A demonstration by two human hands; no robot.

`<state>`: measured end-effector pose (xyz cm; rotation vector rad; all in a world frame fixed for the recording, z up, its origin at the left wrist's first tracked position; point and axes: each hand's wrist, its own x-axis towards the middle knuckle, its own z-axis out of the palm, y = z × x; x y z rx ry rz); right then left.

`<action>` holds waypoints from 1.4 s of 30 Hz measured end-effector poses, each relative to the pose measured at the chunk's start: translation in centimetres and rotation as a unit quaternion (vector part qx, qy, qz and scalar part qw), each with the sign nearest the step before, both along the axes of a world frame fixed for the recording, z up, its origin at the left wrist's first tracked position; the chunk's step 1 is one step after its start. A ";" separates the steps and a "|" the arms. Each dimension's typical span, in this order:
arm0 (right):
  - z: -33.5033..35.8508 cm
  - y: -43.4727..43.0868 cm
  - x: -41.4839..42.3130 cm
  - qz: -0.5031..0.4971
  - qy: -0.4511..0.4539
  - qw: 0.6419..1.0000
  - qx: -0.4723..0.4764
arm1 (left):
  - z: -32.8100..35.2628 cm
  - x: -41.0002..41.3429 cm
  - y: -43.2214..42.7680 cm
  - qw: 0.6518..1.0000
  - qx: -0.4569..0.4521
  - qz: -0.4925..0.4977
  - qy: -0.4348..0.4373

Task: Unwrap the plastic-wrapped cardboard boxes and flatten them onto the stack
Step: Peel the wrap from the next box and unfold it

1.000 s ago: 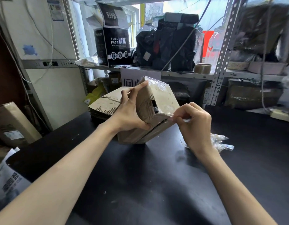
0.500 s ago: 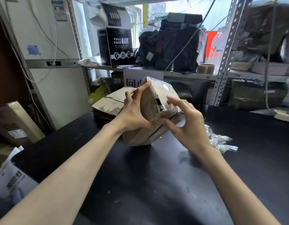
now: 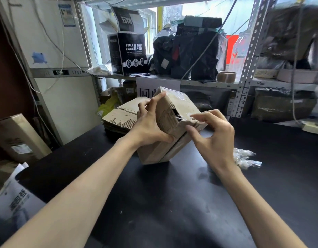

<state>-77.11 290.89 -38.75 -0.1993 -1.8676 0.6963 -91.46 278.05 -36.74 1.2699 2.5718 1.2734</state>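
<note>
Now one box (image 3: pixel 179 106) (tilted); left hand (image 3: pixel 151 129), right hand (image 3: pixel 214 140) gripping.

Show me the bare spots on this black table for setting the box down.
Free: the near table in front of the box; also far right, past the crumpled wrap. Crowded: back left, where the flattened stack sits behind the box.

Black table (image 3: pixel 172 203), cardboard stack (image 3: pixel 118 117), crumpled plastic wrap (image 3: pixel 244 156)
</note>
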 end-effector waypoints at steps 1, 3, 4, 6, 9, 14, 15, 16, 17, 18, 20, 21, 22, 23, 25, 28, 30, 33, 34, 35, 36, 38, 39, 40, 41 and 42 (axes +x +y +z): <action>0.1 -0.4 0.0 0.017 -0.018 0.999 -0.024 | 0.0 0.0 0.1 1.000 -0.005 0.008 0.002; 0.5 -0.8 0.0 0.032 -0.049 0.997 -0.041 | 0.2 0.3 0.3 1.000 -0.015 0.013 0.018; 0.9 -0.9 0.1 0.031 -0.059 0.997 -0.041 | 0.3 0.6 0.4 0.999 -0.020 0.013 0.030; 1.6 -0.9 0.3 0.010 -0.082 0.996 -0.038 | 0.5 1.1 1.0 0.998 -0.029 0.013 0.054; 2.0 -1.0 0.7 -0.096 -0.116 0.989 -0.003 | 0.6 1.8 1.8 0.996 -0.038 0.013 0.074; 2.7 -0.9 1.4 -0.201 -0.184 0.961 0.044 | 0.4 2.4 2.1 0.996 -0.023 0.012 0.080; 2.7 -0.9 1.4 -0.198 -0.187 0.961 0.042 | 0.4 2.5 2.2 0.996 -0.025 0.012 0.082; 2.8 -0.9 1.4 -0.197 -0.186 0.962 0.044 | 0.4 2.6 2.2 0.996 -0.028 0.013 0.083; 2.8 -0.9 1.5 -0.198 -0.181 0.962 0.042 | 0.4 2.6 2.2 0.996 -0.030 0.013 0.082; 2.9 -0.8 1.5 -0.196 -0.176 0.964 0.035 | 0.4 2.7 2.2 0.996 -0.032 0.014 0.081; 2.8 -0.6 1.4 -0.168 -0.172 0.971 0.006 | 0.3 2.7 2.1 0.996 -0.033 0.016 0.082; 2.7 -0.4 1.3 -0.142 -0.168 0.975 -0.009 | 0.3 2.7 2.0 0.996 -0.033 0.018 0.081; 2.6 -0.2 1.2 -0.109 -0.161 0.981 -0.015 | 0.3 2.6 1.9 0.996 -0.034 0.021 0.079; 2.6 0.0 1.1 -0.076 -0.150 0.986 -0.004 | 0.3 2.5 1.8 0.996 -0.036 0.024 0.074; 2.6 0.1 1.2 -0.012 -0.127 0.990 0.061 | 0.3 1.9 1.4 0.998 -0.035 0.032 0.050; 2.4 0.6 1.2 0.051 -0.087 0.983 0.154 | 0.2 0.9 1.0 0.999 -0.010 0.043 0.019; 2.2 1.2 1.3 0.049 -0.074 0.976 0.198 | 0.2 0.7 1.2 0.999 -0.002 0.044 0.011; 2.0 1.7 1.4 0.031 -0.062 0.973 0.220 | 0.4 0.5 1.5 0.999 0.003 0.044 -0.002; 1.8 1.8 1.4 0.027 -0.056 0.975 0.215 | 0.4 0.3 1.3 0.999 0.009 0.042 -0.009; 1.5 1.9 1.3 0.028 -0.050 0.976 0.208 | 0.4 0.0 1.0 0.999 0.019 0.040 -0.018; 1.1 2.0 1.1 0.033 -0.048 0.978 0.201 | 0.3 -0.2 0.6 0.998 0.030 0.039 -0.026; 0.4 2.2 0.7 0.040 -0.044 0.983 0.173 | -0.1 -0.2 -0.2 0.998 0.045 0.031 -0.020; 0.3 2.2 0.6 0.038 -0.029 0.988 0.145 | -0.3 -0.1 -0.5 0.998 0.046 0.029 -0.015; 0.4 2.1 0.6 0.032 0.000 0.994 0.109 | -0.5 0.1 -0.7 0.998 0.045 0.029 -0.013; 0.6 2.0 0.7 0.021 0.037 0.996 0.083 | -0.5 0.1 -0.7 0.999 0.043 0.028 -0.013; 0.9 2.0 1.0 -0.006 0.068 0.994 0.084 | -0.5 0.1 -0.7 0.999 0.040 0.026 -0.014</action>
